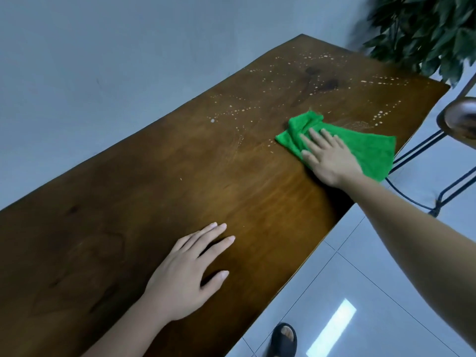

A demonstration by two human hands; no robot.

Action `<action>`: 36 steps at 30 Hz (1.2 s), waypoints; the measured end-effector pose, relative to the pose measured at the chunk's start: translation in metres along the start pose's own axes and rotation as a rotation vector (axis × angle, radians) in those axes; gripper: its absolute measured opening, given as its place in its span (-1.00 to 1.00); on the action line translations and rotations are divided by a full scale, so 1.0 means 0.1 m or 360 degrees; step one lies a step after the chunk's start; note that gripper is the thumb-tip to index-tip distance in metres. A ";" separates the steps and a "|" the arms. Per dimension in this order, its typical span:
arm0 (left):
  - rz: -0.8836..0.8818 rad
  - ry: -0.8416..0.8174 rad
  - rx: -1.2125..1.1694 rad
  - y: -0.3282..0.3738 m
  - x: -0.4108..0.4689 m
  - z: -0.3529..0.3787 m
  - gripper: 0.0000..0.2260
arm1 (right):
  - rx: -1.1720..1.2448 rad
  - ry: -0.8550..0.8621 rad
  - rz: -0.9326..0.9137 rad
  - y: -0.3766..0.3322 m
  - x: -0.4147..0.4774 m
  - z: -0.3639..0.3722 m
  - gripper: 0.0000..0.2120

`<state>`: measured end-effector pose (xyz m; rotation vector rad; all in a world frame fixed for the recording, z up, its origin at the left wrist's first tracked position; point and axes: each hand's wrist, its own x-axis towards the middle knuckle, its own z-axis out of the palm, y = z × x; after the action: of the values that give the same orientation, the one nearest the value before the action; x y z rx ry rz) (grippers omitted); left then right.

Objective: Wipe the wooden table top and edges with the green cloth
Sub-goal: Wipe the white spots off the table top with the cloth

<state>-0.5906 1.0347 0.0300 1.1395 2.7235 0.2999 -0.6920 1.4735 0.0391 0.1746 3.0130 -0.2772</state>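
Nearest: a sandalled foot (283, 340) on the tiled floor (386, 292), just beside the table (116, 240). On the near stretch of wood the L hand (185, 274) rests palm down, fingers (213, 231) straight & slightly spread, holding nothing; a brace, I'd say. Further along, the R hand (329, 158) lies flat on the green cloth (368, 148), fingers (315, 135) straight, a little apart, pressing it to the wood, not pinching. Cloth is bunched ahead of the fingertips; its R corner reaches the table edge, maybe just over. Table's long axis runs near-L to far-R, approx the way the R arm points. White droplets (257, 104) scatter beyond the cloth & to its L, up to the far end, so the unwiped part lies ahead of the R fingertips, w/ the R hand far nearer than the L. Next stroke prob. calls for a push away along that axis. Past the far corner: a blurred plant (425, 29).
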 end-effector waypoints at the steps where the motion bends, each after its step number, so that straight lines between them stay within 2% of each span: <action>1: 0.0002 0.0001 0.0003 0.00 0.01 0.00 -0.45 | -0.0012 -0.0007 -0.0099 -0.19 -0.11 0.03 -0.40; 6: 0.0018 -0.0007 0.0030 0.00 0.00 -0.02 -0.45 | -0.0053 -0.0125 -0.0624 -1.22 -0.57 0.27 -0.41; 10: 0.0019 0.0018 0.0037 -0.01 -0.01 0.01 -0.46 | 0.0055 -0.0249 -0.0960 -1.98 -0.67 0.43 -0.43; 14: -0.0114 -0.0035 0.0009 -0.02 -0.05 0.02 -0.45 | 0.0161 -0.0351 -0.1131 -2.49 -0.42 0.47 -0.48; 17: -0.0063 0.0002 -0.0006 -0.03 -0.05 0.01 -0.41 | 0.0158 -0.0316 -0.1152 -2.58 -0.12 0.46 -0.48; 22: -0.0025 0.0033 -0.0010 -0.03 -0.02 0.01 -0.42 | 0.0146 -0.0189 -0.0832 -2.12 0.35 0.27 -0.45; 27: -0.0063 0.0017 -0.0011 -0.04 -0.01 0.02 -0.42 | 0.0091 0.0015 -0.0201 -1.03 0.67 0.09 -0.39; 32: -0.0080 0.0028 -0.0003 -0.04 0.00 0.03 -0.40 | 0.0132 0.0151 0.0427 -0.05 0.57 -0.03 -0.36; 34: -0.0084 0.0041 -0.0001 -0.04 -0.01 0.03 -0.41 | 0.0124 0.0131 0.0506 0.00 0.45 -0.02 -0.37; 36: -0.0086 0.0032 0.0005 -0.03 -0.01 0.02 -0.41 | 0.0110 0.0109 0.0438 -0.08 0.30 0.03 -0.37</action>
<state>-0.5916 1.0320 0.0268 1.0673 2.7681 0.3010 -0.7220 1.4677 0.0339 0.6101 2.9967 -0.3543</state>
